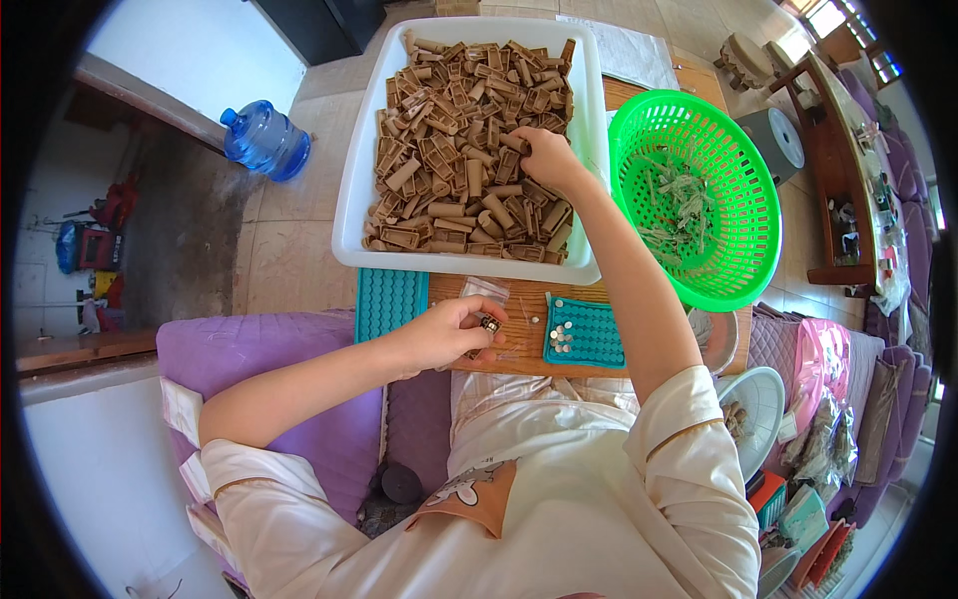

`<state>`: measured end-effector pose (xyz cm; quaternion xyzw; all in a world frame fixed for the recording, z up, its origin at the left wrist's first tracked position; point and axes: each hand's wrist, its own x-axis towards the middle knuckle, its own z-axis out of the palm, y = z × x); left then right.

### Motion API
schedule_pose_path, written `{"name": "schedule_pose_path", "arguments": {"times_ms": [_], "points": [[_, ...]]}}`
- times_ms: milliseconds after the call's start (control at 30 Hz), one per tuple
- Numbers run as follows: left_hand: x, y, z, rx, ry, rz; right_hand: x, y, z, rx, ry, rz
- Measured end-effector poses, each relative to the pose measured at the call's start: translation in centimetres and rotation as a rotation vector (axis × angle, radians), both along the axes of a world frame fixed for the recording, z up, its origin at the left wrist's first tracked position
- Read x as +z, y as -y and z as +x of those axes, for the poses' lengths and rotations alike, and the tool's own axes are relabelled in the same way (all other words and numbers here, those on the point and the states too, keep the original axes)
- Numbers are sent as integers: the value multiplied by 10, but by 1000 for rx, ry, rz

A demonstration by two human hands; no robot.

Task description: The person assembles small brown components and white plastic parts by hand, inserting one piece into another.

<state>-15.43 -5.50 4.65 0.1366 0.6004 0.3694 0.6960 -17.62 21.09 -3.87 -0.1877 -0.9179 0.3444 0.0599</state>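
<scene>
Where the right hand [547, 160] is: inside the right part of the white rectangular plastic tub [469, 267], its grip pinched on a rounded brown plastic piece [515, 145] at the top of the heap.
Left hand [449, 332]: over the near side of the brown wooden table [447, 288], thumb and fingers bent around a small dark piece with shiny spots [489, 324]; its grip is closed on that piece, which is probably one of the brown kind, though the fingers cover too much to be sure.
White tub: heaped with many loose brown plastic pieces [419, 152], some showing rounded backs, others open hollow sides.
Green basket: a round, bright green plastic basket with slotted walls [743, 200], just right of the tub, holding a tangle of thin pale strips [684, 195].
Near tray: a teal ridged tray [599, 346] beside the left hand, on its right, with small round whitish discs [562, 337] grouped toward its left side.
Left tray: a second teal ridged tray [391, 298], its far end lost at the tub's edge and its near end behind the left forearm.
Hard to make out: the contents of the pale oval basket [763, 404] by the right sleeve, which hides part of it; the lower layers of the heap are covered.
</scene>
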Motion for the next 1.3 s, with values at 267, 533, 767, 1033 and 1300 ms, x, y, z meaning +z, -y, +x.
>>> {"name": "schedule_pose_path", "arguments": {"times_ms": [267, 533, 767, 1033, 1300], "points": [[-2, 3, -2, 1, 3, 48, 19, 15, 14, 147, -54, -48], [8, 0, -6, 105, 155, 134, 44, 38, 33, -16, -428, -142], [5, -2, -11, 314, 185, 231, 67, 54, 107, -52, -193, -1116], [17, -7, -7, 412, -14, 320, 68, 77, 189, -217, -396, -1281], [31, -6, 1, 357, -320, 556, 58, 98, 194, -245, -777, -1397]]}}
